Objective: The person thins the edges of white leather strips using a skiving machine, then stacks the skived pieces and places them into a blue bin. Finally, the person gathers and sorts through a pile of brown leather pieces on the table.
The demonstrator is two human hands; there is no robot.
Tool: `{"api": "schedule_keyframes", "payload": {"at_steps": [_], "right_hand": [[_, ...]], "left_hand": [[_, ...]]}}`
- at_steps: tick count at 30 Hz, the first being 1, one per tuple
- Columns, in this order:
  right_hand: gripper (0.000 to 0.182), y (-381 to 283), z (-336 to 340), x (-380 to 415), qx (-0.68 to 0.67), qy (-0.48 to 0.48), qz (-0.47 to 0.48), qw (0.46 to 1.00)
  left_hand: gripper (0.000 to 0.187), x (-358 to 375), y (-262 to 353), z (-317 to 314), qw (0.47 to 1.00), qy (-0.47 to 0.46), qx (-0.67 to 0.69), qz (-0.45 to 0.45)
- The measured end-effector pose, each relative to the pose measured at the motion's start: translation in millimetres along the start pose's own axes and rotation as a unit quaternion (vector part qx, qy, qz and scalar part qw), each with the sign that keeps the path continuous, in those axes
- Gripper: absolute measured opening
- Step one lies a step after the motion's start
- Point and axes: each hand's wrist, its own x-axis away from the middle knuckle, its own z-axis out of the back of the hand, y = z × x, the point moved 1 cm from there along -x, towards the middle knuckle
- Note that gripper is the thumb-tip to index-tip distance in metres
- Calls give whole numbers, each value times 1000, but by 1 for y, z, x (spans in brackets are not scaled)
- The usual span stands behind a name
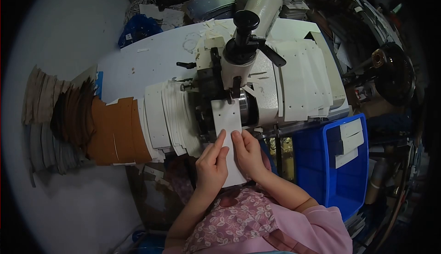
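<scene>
A white strip (228, 118) with small holes lies lengthwise under the head of the machine (239, 63). My left hand (212, 163) presses on its left edge, fingers pointing up along the strip. On the right edge, my right hand (248, 153) holds the strip with the thumb on top and the other fingers curled at the side. The strip's far end meets the machine's working part beside a dark round wheel (248, 108); the exact contact point is hidden.
Stacked white pieces (167, 116) and brown pieces (120, 130) lie left of the machine. More white pieces (304, 81) are on the right. A blue crate (337, 180) stands at lower right, and a dark lamp-like object (396, 72) is at far right.
</scene>
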Motion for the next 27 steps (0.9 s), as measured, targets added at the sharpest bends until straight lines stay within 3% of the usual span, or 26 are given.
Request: {"api": "schedule_keyframes", "payload": {"at_steps": [2,5,8,9,10,11,12,14,15,18,21,22,23,24,25,26,27], "right_hand": [[30,-4,6,-1,-34,16,16,999],[29,-17,32,5,75,29,14,997],[27,-17,47,4,-88,77,59,991],[29,-20,65,7,-203,12,-15,979],[32,-27,83,10,-313,-51,-86,944],[34,-35,90,8,-568,-162,-109,799],[23,-25,96,5,-747,-200,-119,623],[15,-31,101,1,-818,-265,-96,502],[11,-41,102,2,-834,-231,-112,489],[10,-43,108,-3,-837,-263,-79,473],[11,-46,120,-12,-809,-250,-63,528],[18,-52,128,-17,-770,-228,-49,594],[24,-65,139,-19,-677,-164,-35,716],[29,-71,151,-25,-438,-36,-6,898],[32,-82,149,-37,-287,72,60,953],[37,-93,147,-48,-113,199,85,970],[38,-101,156,-54,-62,135,108,983]], "left_hand": [[42,-2,1,-9,1000,-18,-6,2],[43,-5,8,-25,999,-36,23,-13],[42,-8,26,-32,994,-78,70,-25],[41,-7,35,-30,990,-83,111,-28],[41,-6,41,-29,984,-89,153,-32],[38,-6,40,-21,990,-79,102,-63],[35,-7,33,-13,993,-50,82,-62],[29,-12,15,4,998,29,48,-22],[27,-15,3,14,996,78,33,21],[25,-27,-41,50,982,168,-82,30],[32,-27,-75,80,957,156,-238,51],[36,-26,-85,85,941,147,-298,61],[40,-23,-97,90,919,141,-360,73],[51,-19,-110,94,922,111,-356,100],[53,-18,-110,94,921,102,-364,93],[55,-19,-106,92,918,93,-374,87],[56,-20,-103,92,921,96,-366,89]]}}
